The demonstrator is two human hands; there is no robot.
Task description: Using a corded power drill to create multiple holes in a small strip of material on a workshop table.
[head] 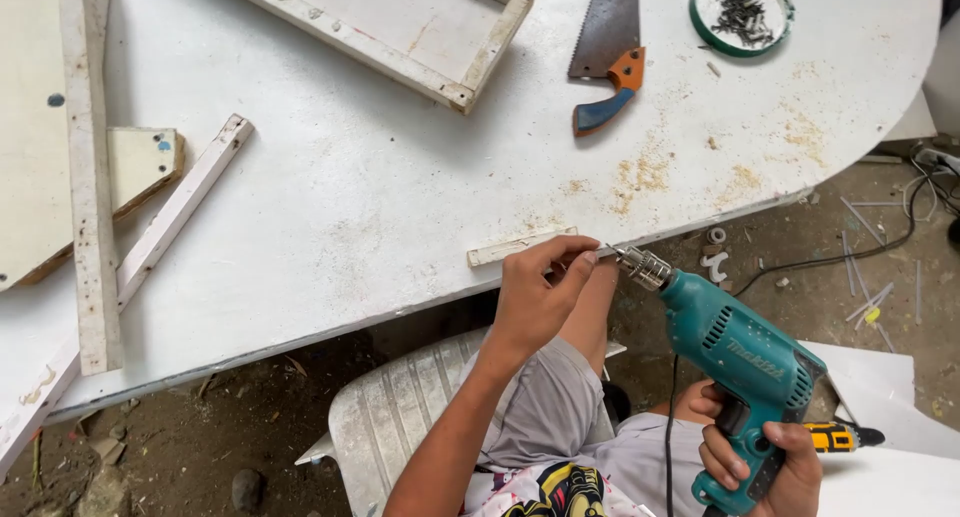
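The left hand pinches its fingertips at the tip of the bit, right beside the silver chuck of a teal corded electric drill, whose pistol grip the right hand holds closed, a finger near the trigger. Drill and bit point at a small white painted wooden strip lying at the near edge of the white, sawdust-strewn tabletop. With fingers so close to the bit, a squeeze of the trigger could catch skin; the loose strip might also spin or slide off the edge. Farther back lie a handsaw with an orange and blue handle and a green-rimmed round lid of dark screws.
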